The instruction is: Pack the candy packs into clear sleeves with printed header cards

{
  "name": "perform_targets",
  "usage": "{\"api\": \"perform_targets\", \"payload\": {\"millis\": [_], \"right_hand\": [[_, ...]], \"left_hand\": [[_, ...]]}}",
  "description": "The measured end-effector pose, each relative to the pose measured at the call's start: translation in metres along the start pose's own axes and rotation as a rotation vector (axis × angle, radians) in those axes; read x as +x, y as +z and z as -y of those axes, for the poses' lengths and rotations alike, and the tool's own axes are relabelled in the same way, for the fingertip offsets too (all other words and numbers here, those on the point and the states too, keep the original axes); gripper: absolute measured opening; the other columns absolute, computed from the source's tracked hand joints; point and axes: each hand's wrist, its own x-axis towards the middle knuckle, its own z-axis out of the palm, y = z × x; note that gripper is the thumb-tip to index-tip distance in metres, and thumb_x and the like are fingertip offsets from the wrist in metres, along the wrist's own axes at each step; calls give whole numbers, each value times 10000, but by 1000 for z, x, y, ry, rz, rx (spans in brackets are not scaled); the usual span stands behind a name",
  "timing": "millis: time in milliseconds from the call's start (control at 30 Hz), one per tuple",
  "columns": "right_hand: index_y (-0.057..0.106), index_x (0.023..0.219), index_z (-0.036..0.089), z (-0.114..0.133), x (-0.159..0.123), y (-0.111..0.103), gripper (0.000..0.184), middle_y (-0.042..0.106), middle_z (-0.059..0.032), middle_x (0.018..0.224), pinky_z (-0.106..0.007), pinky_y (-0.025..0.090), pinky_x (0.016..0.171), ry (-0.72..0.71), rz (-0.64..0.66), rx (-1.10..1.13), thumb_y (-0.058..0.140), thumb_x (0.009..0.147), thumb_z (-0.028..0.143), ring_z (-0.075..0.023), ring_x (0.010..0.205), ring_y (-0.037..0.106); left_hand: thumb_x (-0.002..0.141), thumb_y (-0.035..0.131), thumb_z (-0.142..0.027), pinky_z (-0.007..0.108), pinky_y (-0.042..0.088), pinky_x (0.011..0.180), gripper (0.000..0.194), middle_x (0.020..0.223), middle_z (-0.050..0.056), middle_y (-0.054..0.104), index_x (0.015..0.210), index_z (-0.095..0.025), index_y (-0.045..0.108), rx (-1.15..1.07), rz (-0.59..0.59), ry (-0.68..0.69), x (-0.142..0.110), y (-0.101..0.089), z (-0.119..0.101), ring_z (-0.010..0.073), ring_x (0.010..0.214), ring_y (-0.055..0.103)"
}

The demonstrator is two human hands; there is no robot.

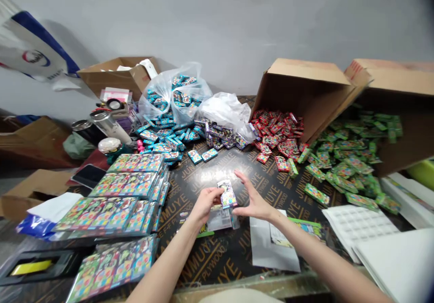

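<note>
My left hand (204, 203) and my right hand (252, 199) meet over the middle of the dark plywood table (217, 258). Between them they hold a small purple packet (227, 193), upright. The left hand's fingers are curled on its left edge. The right hand's thumb presses its lower right side while the other fingers stretch upward. Below the hands lies a clear packaging sleeve (219, 219) with a green-edged card. Heaps of blue packets (162, 136), purple packets (222, 136), red packets (278, 133) and green packets (346, 163) lie further back.
Stacks of filled display cards (118, 203) cover the left side. Two tipped cardboard boxes (305, 90) spill packets at the right. Metal flasks (105, 124), a phone (88, 175) and plastic bags (176, 90) stand at the back left. White blister trays (359, 226) lie at the right.
</note>
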Motion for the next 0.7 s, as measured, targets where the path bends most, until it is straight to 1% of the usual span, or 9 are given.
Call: {"api": "perform_targets", "payload": {"millis": [67, 133, 233, 300, 367, 433, 500, 600, 700], "right_hand": [[217, 1345, 272, 5, -5, -12, 931, 385, -86, 1316, -440, 266, 1017, -60, 68, -80, 725, 565, 303, -264, 1212, 368], [256, 1329, 279, 2, -9, -20, 882, 459, -72, 1241, -432, 297, 991, -94, 89, -158, 703, 569, 279, -259, 1145, 432], [302, 1314, 277, -13, -19, -21, 854, 495, -75, 1196, -445, 332, 946, -114, 41, -293, 700, 558, 300, -280, 1088, 464], [298, 1320, 270, -26, -28, -17, 855, 511, -85, 1178, -456, 350, 919, -103, 9, -342, 700, 568, 327, -290, 1061, 480], [311, 1315, 268, -36, -37, -12, 840, 521, -90, 1167, -457, 364, 904, -98, 17, -344, 702, 576, 348, -293, 1050, 490], [338, 1295, 269, -41, -44, -7, 820, 520, -88, 1176, -455, 363, 915, -85, 17, -299, 712, 570, 351, -290, 1066, 487], [326, 1288, 269, -41, -47, -5, 821, 532, -83, 1160, -451, 360, 934, -7, -56, -181, 718, 570, 339, -275, 1075, 495], [259, 1287, 279, -30, -43, -3, 836, 561, -74, 1112, -437, 369, 948, 134, -179, 140, 722, 593, 338, -240, 1057, 527], [229, 1275, 296, -11, -36, 5, 837, 539, -82, 1151, -422, 345, 986, 86, -166, 438, 724, 605, 375, -225, 1097, 512]], "left_hand": [[672, 623, -444, 250, 431, 598, 350, 617, 53, 637, 688, -95, 640, 17, 76, -24, -7, 5, 3, 134, 544, 567], [681, 604, -459, 303, 445, 708, 402, 790, 92, 669, 856, -101, 657, 150, 114, 32, -16, 4, 7, 185, 704, 606], [547, 698, -465, 458, 285, 967, 762, 1205, 118, 533, 1226, -202, 474, 740, 86, 268, -31, -10, 19, 287, 1100, 470], [450, 750, -411, 525, 127, 1021, 983, 1262, 109, 473, 1322, -252, 327, 1157, 53, 361, -40, -22, 30, 311, 1171, 389], [470, 735, -358, 531, 89, 1027, 1023, 1196, 99, 510, 1357, -254, 237, 1355, 33, 380, -45, -32, 41, 295, 1130, 426], [524, 700, -326, 505, 114, 1033, 1006, 1167, 88, 522, 1375, -242, 169, 1370, 0, 409, -48, -40, 46, 266, 1099, 454], [542, 694, -329, 503, 113, 1035, 1001, 1205, 86, 500, 1378, -238, 151, 1307, -17, 433, -48, -45, 46, 261, 1120, 440], [501, 739, -397, 520, 101, 1034, 933, 1217, 91, 503, 1321, -236, 324, 1135, -5, 404, -47, -40, 36, 287, 1141, 420], [612, 653, -510, 474, 250, 998, 640, 1149, 114, 565, 1151, -185, 539, 666, 42, 270, -49, -16, 22, 289, 1098, 471]]}}
